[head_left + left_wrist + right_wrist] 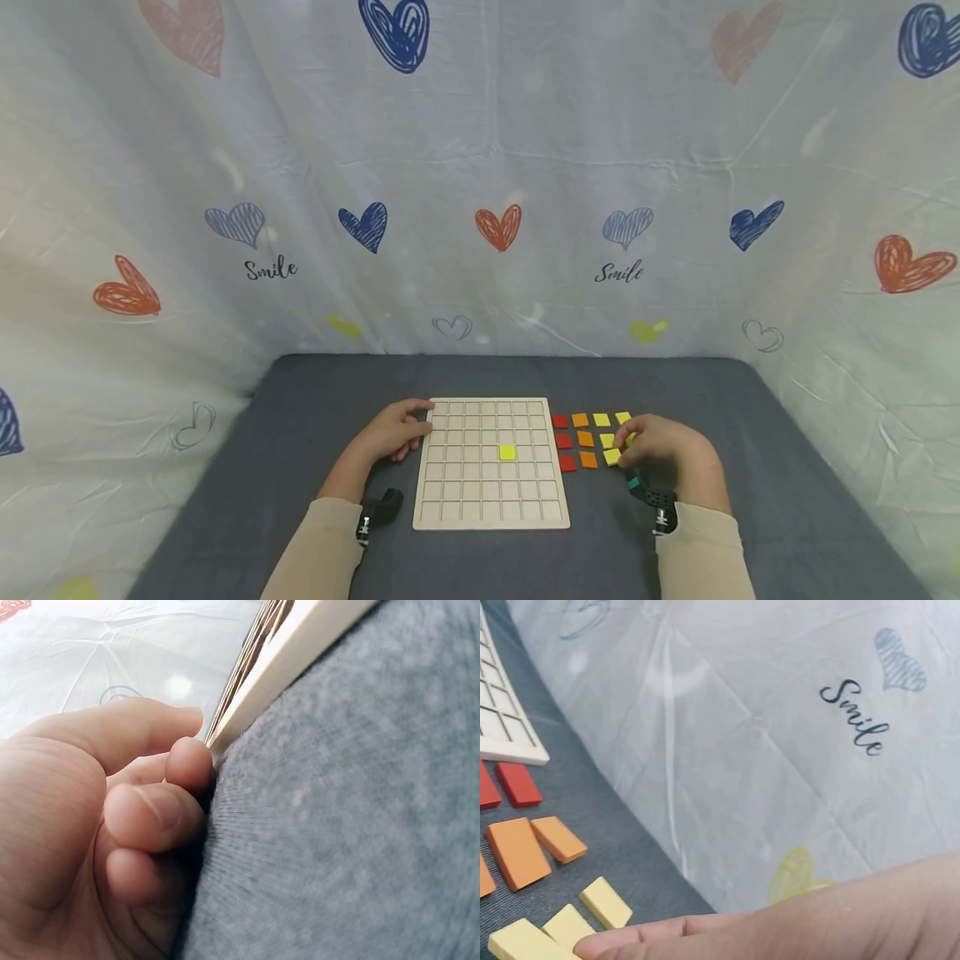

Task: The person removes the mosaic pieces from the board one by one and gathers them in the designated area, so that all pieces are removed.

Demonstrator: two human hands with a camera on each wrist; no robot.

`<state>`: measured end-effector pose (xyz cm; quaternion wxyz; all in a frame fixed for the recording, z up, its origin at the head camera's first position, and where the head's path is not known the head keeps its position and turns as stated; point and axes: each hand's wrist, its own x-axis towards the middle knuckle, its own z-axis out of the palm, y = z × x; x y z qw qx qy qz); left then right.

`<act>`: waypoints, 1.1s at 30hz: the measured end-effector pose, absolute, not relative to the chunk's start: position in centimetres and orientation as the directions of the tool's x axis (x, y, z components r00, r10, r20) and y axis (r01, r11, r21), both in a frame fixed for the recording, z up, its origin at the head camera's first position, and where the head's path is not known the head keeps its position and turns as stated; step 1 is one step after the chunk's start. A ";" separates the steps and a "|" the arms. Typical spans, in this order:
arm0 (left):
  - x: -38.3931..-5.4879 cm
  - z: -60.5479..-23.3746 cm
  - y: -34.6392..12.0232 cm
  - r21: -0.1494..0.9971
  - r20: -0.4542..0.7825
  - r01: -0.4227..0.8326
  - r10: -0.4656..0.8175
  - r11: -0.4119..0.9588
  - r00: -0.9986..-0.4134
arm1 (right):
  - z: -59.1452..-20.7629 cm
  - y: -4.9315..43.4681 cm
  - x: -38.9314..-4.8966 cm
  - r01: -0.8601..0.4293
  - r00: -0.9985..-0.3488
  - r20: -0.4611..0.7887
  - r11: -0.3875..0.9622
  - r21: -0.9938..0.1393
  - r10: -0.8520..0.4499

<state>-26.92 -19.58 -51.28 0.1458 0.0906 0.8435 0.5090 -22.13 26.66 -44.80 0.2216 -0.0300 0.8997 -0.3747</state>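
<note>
A pale square-grid board (491,527) lies flat, with one bright yellow tile (507,452) in a cell right of its middle. My left hand (390,432) is at the board's upper left edge, index finger and thumb reaching to it and the other fingers loosely bent. My right hand (663,440) reaches down over the yellow tiles right of the board. Its thumb and index fingertips are right at the nearest pale yellow tile (526,943). The palm side is hidden, so I cannot tell whether a tile is pinched. A yellow tile (623,417) lies just beyond the fingers.
Between board and right hand, red tiles (563,441) and orange tiles (585,438) lie in columns, then pale yellow tiles (602,419). All lie on a dark grey cloth-covered table (337,383). A white curtain (555,275) with printed hearts hangs behind and at both sides.
</note>
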 end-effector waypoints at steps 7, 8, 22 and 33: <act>-26.8 -51.1 -19.5 0.888 -0.148 0.011 0.308 0.459 -0.940 | -45.5 26.4 -22.3 0.115 -0.900 -0.388 0.749 -0.653 -0.200; -26.8 -51.1 -19.5 0.888 -0.147 0.012 0.309 0.459 -0.940 | -45.5 26.4 -22.3 0.117 -0.900 -0.390 0.752 -0.648 -0.196; -26.8 -51.1 -19.4 0.886 -0.144 0.013 0.302 0.463 -0.942 | -43.7 26.0 -22.2 0.019 -0.936 -0.251 0.677 -0.736 -0.247; -26.8 -51.1 -19.4 0.881 -0.141 0.020 0.302 0.473 -0.943 | -42.0 24.9 -22.4 -0.109 -0.929 -0.136 0.603 -0.790 -0.345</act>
